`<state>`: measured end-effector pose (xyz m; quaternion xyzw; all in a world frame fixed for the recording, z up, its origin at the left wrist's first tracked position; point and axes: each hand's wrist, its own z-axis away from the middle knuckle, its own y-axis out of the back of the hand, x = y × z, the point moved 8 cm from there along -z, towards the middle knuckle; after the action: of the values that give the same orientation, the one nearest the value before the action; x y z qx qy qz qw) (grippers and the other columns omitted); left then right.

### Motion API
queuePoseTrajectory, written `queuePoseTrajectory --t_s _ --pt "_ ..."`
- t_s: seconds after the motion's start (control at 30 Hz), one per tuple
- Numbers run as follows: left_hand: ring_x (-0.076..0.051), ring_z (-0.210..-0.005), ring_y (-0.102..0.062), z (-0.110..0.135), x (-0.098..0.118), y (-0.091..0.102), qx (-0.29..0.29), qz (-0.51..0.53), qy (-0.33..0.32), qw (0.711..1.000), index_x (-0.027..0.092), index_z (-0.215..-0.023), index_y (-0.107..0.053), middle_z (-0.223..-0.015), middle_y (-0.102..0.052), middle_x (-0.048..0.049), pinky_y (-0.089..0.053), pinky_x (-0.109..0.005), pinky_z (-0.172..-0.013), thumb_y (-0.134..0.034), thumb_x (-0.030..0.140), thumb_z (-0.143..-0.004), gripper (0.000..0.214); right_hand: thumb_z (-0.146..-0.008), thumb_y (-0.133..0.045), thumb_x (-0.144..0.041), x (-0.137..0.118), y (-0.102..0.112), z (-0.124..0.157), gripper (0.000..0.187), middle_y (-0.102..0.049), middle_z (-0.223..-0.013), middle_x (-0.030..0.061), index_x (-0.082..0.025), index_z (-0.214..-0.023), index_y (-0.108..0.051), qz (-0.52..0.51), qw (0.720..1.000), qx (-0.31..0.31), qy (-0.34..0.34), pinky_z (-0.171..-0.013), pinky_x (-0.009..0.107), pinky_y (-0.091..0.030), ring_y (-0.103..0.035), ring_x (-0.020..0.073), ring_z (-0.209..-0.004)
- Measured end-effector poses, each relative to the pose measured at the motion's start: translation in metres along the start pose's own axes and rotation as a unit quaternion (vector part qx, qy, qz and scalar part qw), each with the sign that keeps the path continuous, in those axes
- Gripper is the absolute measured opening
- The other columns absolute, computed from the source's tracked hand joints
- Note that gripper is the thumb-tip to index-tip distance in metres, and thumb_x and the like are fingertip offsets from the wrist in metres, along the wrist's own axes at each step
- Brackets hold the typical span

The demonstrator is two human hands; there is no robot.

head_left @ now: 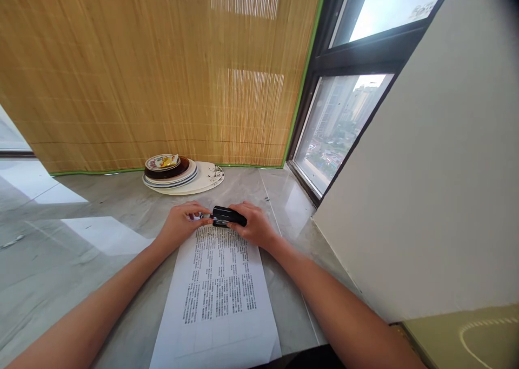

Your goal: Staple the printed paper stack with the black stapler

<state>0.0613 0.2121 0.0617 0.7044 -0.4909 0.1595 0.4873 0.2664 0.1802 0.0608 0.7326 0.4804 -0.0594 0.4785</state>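
Stapler [230, 216], elongated, glossy black, a bright metal strip along its near side, sits crosswise at the far end of a white rectangular paper sheet [217, 339] with dark printed text, above a grey marbled surface [133, 201]. My right hand [253, 223] clamps its right end. My left hand [185, 222] pinches a small silver-and-dark piece [206, 216] at its left end; can't tell what.
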Motion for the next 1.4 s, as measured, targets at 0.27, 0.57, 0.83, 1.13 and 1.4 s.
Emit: queuePoseTrajectory --t_s 0.27,0.57,0.83,1.13,1.4 --pt "-0.013 -0.064 -0.057 0.001 0.004 -0.004 -0.026 -0.048 -0.026 0.998 0.029 -0.087 -0.083 -0.087 -0.074 -0.0012 -0.045 -0.024 -0.062 -0.087 0.040 -0.072 0.019 -0.084 -0.076 -0.020 -0.004 0.000 0.001 0.037 -0.073 -0.102 0.0046 -0.024 -0.119 -0.069 -0.015 1.000 0.001 0.025 -0.087 0.033 -0.050 -0.064 0.0220 -0.095" --pt "-0.014 -0.067 -0.060 0.002 0.008 -0.007 -0.045 -0.035 -0.039 0.998 0.027 -0.085 -0.082 -0.086 -0.074 -0.0022 -0.048 -0.025 -0.064 -0.088 0.038 -0.071 0.019 -0.087 -0.072 -0.020 -0.012 0.004 0.001 0.031 -0.073 -0.099 0.0047 -0.023 -0.118 -0.068 -0.007 0.998 -0.019 0.060 -0.088 0.034 -0.050 -0.062 0.0228 -0.095" --pt "-0.015 -0.069 -0.060 0.004 0.009 -0.014 -0.084 -0.047 -0.027 0.995 0.025 -0.081 -0.079 -0.084 -0.071 -0.0014 -0.049 -0.025 -0.066 -0.087 0.040 -0.071 0.020 -0.085 -0.073 -0.018 -0.012 0.002 0.000 0.034 -0.074 -0.103 0.0049 -0.023 -0.119 -0.068 -0.006 0.997 -0.032 0.068 -0.090 0.035 -0.050 -0.064 0.0228 -0.097" --pt "-0.017 -0.072 -0.061 0.005 0.013 -0.013 -0.067 -0.054 -0.041 0.995 0.025 -0.083 -0.079 -0.085 -0.070 -0.0028 -0.050 -0.026 -0.069 -0.088 0.040 -0.070 0.021 -0.082 -0.077 -0.019 -0.006 0.006 0.001 0.035 -0.074 -0.101 0.0032 -0.025 -0.116 -0.070 -0.054 0.998 -0.014 0.036 -0.089 0.034 -0.051 -0.066 0.0212 -0.096" --pt "-0.023 -0.091 -0.068 0.003 0.015 -0.003 -0.035 0.093 0.000 0.995 0.029 -0.084 -0.082 -0.095 -0.077 -0.0055 -0.053 -0.033 -0.094 -0.092 0.025 -0.065 0.022 -0.077 -0.080 -0.020 0.006 0.015 -0.002 0.035 -0.073 -0.094 0.0015 -0.024 -0.111 -0.073 -0.101 0.995 0.020 -0.007 -0.084 0.032 -0.052 -0.068 0.0191 -0.087"
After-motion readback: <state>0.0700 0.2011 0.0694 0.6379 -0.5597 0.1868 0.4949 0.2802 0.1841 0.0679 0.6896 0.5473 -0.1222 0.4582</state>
